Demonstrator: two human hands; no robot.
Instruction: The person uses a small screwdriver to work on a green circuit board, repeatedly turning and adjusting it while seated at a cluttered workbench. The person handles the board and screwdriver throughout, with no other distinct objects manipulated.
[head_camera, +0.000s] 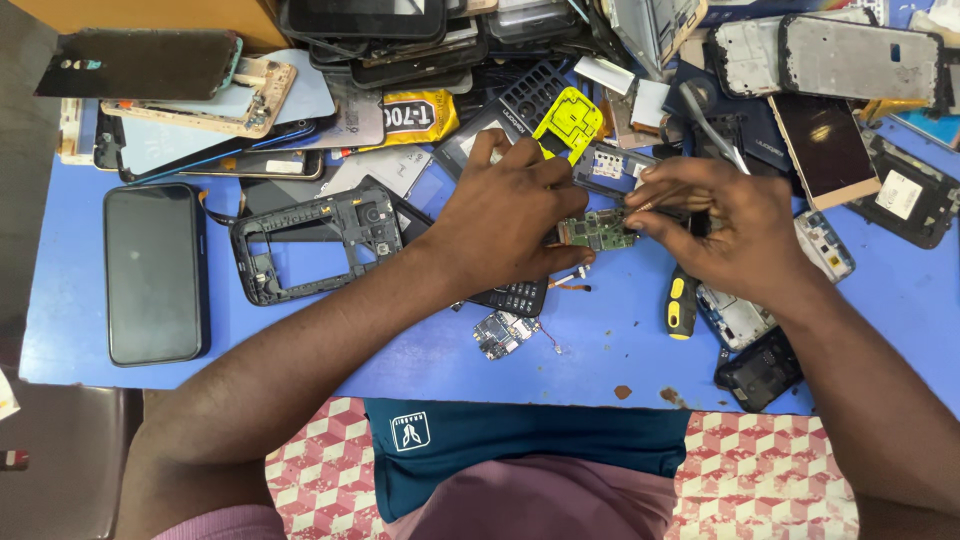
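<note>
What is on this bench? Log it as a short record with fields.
Surface: blue table
Left hand: steadies a small green circuit board above the table
Right hand: pinches the board's other end
Beneath hands: keypad phone, yellow-and-black screwdriver, loose small board
Left side: black smartphone lying flat, empty black phone frame
Rear: heap of phone shells, screens, a yellow frame

This is a phone repair workbench. A blue table (600, 350) is heaped with stripped phone frames (318, 243), loose screens (826, 148), back covers (137, 62), a keypad (515, 296) and bare circuit boards (503, 333), with a yellow-handled screwdriver (681, 303) lying among them.
</note>
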